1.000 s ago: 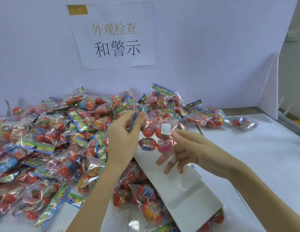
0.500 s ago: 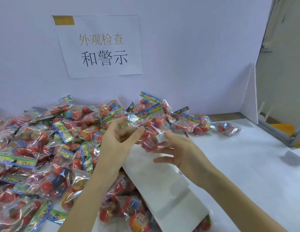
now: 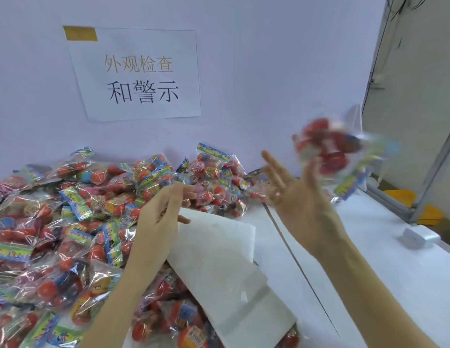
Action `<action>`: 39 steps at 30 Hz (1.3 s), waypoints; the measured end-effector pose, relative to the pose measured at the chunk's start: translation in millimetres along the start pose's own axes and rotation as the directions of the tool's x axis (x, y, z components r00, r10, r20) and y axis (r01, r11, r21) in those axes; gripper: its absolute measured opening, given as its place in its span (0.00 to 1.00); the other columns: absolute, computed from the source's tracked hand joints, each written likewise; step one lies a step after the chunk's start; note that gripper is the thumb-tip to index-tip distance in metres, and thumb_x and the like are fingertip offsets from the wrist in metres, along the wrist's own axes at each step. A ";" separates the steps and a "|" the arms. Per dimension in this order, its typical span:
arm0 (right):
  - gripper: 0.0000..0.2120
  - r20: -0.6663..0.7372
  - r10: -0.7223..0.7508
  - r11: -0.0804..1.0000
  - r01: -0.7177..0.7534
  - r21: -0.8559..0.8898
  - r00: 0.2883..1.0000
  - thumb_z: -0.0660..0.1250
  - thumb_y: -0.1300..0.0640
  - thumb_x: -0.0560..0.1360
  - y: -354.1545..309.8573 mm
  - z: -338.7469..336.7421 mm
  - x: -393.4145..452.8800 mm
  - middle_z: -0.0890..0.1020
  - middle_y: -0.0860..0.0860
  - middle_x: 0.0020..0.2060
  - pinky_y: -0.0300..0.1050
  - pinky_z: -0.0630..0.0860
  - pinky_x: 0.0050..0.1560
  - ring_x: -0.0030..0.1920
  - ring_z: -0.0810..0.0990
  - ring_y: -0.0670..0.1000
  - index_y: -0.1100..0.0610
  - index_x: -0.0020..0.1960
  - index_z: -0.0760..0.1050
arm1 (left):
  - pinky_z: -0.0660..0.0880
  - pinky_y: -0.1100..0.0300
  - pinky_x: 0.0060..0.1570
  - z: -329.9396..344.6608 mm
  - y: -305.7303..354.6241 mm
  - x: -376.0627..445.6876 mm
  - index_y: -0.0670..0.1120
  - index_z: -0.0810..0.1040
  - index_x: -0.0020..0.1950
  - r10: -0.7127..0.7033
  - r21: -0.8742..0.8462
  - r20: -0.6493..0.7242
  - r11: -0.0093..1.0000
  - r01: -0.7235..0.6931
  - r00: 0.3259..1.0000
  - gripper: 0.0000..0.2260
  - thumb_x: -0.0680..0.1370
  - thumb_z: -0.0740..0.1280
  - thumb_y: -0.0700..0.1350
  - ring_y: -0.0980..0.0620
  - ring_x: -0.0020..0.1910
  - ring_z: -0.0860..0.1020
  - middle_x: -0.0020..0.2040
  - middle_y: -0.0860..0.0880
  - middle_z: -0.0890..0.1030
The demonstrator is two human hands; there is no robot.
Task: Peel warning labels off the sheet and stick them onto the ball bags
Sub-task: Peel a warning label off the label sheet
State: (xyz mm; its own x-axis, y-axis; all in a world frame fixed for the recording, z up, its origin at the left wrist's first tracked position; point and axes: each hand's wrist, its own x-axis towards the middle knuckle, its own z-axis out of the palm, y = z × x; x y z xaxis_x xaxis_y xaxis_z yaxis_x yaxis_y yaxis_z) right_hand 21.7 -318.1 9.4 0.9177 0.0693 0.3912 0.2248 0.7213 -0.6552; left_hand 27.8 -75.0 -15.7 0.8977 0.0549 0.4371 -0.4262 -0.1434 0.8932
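Hands apart above the label sheet, one ball bag in the air at the right.

Right hand point(image 3: 291, 194) is raised with palm up and fingers spread, grasping nothing; a blurred bag of red balls point(image 3: 332, 149) is just past its fingertips, and whether it touches them I cannot tell. Left hand point(image 3: 161, 217) hangs over the top edge of the white sheet point(image 3: 219, 259) with fingers loosely bent and released. That sheet lies tilted on the pile of ball bags point(image 3: 68, 222), which covers the left half of the white table point(image 3: 369, 267) up to the back wall. A paper sign point(image 3: 141, 74) with printed characters is taped to the wall, and a small white block point(image 3: 417, 236) sits on the table at right.
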 end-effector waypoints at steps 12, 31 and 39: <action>0.14 -0.090 0.043 0.061 -0.093 -0.994 0.995 0.59 0.52 0.87 68.6 -52.5 -2.3 0.78 0.46 0.66 0.40 0.71 0.67 0.68 0.75 0.48 0.45 0.68 0.78 | 0.75 0.66 0.53 0.6 -14.8 2.6 0.48 0.85 0.54 0.064 0.442 0.106 0.891 -0.104 0.992 0.09 0.84 0.65 0.48 0.56 0.57 0.78 0.56 0.56 0.81; 0.25 -0.045 -0.004 -0.101 -0.045 -0.994 0.999 0.51 0.46 0.88 76.0 -58.3 5.8 0.85 0.51 0.58 0.46 0.69 0.57 0.58 0.77 0.48 0.58 0.60 0.83 | 0.63 0.65 0.63 0.3 -20.6 0.3 0.49 0.84 0.55 0.066 0.640 0.297 0.727 -0.250 0.953 0.05 0.83 0.68 0.47 0.56 0.61 0.72 0.57 0.56 0.80; 0.03 0.107 -0.418 -0.015 0.110 -0.994 0.902 0.76 0.55 0.78 49.6 -46.6 0.5 0.85 0.33 0.39 0.30 0.75 0.45 0.39 0.84 0.40 0.50 0.49 0.89 | 0.65 0.65 0.63 -0.2 -25.4 1.4 0.50 0.84 0.55 0.080 0.642 0.293 0.722 -0.258 0.953 0.05 0.83 0.69 0.48 0.57 0.59 0.72 0.56 0.56 0.80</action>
State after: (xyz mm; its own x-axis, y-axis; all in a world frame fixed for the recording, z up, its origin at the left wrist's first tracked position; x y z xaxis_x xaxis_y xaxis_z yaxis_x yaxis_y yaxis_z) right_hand 48.6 -314.4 -53.0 0.6989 -0.1656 0.6958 0.4234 -0.6883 -0.5891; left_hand 39.9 -71.0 -37.7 0.8539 -0.2488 0.4572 -0.4679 -0.7517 0.4647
